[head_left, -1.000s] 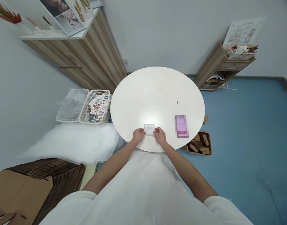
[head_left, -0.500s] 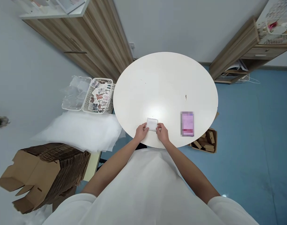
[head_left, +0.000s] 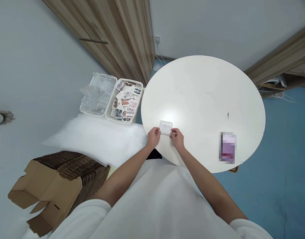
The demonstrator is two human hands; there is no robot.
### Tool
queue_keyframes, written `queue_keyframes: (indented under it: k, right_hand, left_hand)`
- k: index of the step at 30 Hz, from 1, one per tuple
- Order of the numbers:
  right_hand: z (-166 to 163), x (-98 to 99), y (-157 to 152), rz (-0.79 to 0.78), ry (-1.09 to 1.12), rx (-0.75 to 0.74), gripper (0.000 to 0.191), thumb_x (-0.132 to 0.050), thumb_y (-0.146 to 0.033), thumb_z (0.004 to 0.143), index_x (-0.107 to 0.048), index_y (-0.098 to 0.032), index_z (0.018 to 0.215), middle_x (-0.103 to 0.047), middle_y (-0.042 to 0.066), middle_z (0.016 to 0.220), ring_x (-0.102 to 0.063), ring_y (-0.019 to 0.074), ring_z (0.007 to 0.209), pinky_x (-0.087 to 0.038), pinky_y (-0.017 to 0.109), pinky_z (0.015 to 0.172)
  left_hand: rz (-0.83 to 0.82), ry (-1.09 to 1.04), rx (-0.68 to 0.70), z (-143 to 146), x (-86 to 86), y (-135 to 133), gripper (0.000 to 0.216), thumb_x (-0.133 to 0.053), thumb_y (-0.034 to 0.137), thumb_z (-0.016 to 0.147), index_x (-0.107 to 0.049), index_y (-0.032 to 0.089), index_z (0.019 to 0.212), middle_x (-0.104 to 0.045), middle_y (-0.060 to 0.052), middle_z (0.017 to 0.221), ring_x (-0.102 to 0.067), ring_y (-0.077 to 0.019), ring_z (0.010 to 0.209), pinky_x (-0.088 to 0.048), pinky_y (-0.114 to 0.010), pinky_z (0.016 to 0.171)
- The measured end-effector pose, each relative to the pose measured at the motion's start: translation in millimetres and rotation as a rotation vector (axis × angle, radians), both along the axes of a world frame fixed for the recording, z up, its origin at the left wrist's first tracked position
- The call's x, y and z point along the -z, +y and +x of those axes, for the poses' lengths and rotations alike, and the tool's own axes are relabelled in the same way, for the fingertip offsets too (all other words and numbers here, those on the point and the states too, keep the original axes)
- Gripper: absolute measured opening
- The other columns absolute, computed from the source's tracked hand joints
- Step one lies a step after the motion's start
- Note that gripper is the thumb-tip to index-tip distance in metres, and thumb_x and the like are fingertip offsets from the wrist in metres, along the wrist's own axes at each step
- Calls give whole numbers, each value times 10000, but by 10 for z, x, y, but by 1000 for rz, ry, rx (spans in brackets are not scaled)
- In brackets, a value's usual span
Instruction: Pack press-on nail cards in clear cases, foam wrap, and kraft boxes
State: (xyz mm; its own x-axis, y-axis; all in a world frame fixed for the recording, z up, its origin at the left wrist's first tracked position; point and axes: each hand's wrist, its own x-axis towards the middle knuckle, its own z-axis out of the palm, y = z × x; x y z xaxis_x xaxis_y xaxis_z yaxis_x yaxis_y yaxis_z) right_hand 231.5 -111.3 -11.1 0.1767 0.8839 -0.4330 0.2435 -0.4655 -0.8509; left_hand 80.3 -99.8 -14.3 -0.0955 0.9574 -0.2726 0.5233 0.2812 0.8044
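Observation:
A small white foam-wrapped packet (head_left: 165, 127) is held at the near left part of the round white table (head_left: 202, 86). My left hand (head_left: 153, 136) pinches its left edge between thumb and fingers. On the opposite side, my right hand (head_left: 177, 137) is closed on the packet's lower right edge. What is inside the wrapping is hidden. Farther right on the table lies a pixelated purple rectangular item (head_left: 227, 148).
Left of the table, a white basket (head_left: 109, 114) holds cards of small coloured pieces, beside a bin of clear bags (head_left: 99, 93). White foam sheets (head_left: 100, 137) lie nearer, above stacked flat cardboard boxes (head_left: 50, 186). Wooden cabinets (head_left: 122, 33) stand behind.
The view has turned to the left, so the table and purple item appear farther right. Both hands still hold the packet, which looks slightly raised toward the table's middle.

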Motion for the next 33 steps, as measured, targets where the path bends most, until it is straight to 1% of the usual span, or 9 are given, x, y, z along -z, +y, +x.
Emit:
queue_keyframes:
  k: [5,7,10,13,18,21,26,30,33]
  right_hand:
    - [-446,47,551,39,-36,-7,179,-449,-271,730,-526,-203,876,-590,28,917,-575,117,621,-468,299,685]
    - [-594,64,756,64,-39,-5,169,-444,-262,733,-526,-202,868,-594,22,903,-576,117,626,-463,295,693]
    - [-765,80,1013,87,-33,-4,186,-447,-245,729,-532,-204,889,-595,21,936,-576,122,676,-456,299,724]
    - [-858,98,1175,100,-38,-17,223,-464,-234,718,-538,-208,927,-592,23,978,-565,131,746,-448,306,754]
    - [-876,150,1233,100,-27,-41,264,-472,-250,727,-532,-211,982,-575,27,1021,-540,129,777,-441,314,773]
    - [-865,160,1213,103,-10,-51,282,-479,-261,733,-525,-215,1007,-558,30,1053,-532,131,814,-437,321,794]
    - [-857,126,1185,111,4,-60,313,-504,-284,732,-507,-229,1040,-522,34,1089,-511,140,883,-448,332,807]
    - [-843,98,1137,161,14,-73,353,-537,-286,717,-492,-246,1064,-430,44,1178,-487,147,941,-473,311,779]
    - [-826,66,1048,169,15,-82,392,-556,-282,703,-477,-256,1085,-370,52,1224,-482,153,957,-483,311,762]
  left_hand:
    - [100,56,4,-396,64,463,208,-529,233,751,-551,168,947,-627,-63,891,-589,-165,792,-474,-316,749]
    - [134,79,6,-511,87,646,218,-529,230,748,-545,171,957,-624,-70,936,-585,-180,851,-465,-329,783]
    - [164,92,21,-632,96,875,258,-516,208,750,-528,172,1005,-582,-90,1093,-545,-199,998,-427,-347,865]
    - [167,105,46,-704,89,1015,331,-517,196,742,-496,162,1071,-495,-106,1232,-476,-215,1114,-370,-368,944]
    - [175,102,125,-758,119,1048,434,-527,187,727,-437,171,1151,-423,-95,1304,-345,-229,1232,-300,-396,1004]
    - [169,84,135,-759,144,1015,467,-525,186,728,-410,171,1181,-386,-93,1331,-280,-236,1269,-279,-411,1016]
    - [180,75,127,-747,153,982,478,-518,192,741,-390,176,1201,-349,-95,1351,-253,-229,1282,-268,-410,1024]
    - [192,90,139,-758,121,956,482,-511,197,749,-380,170,1212,-328,-109,1361,-228,-230,1291,-264,-405,1026]
    - [197,93,147,-759,77,893,485,-503,208,757,-369,172,1222,-301,-116,1377,-216,-238,1295,-266,-414,1020]
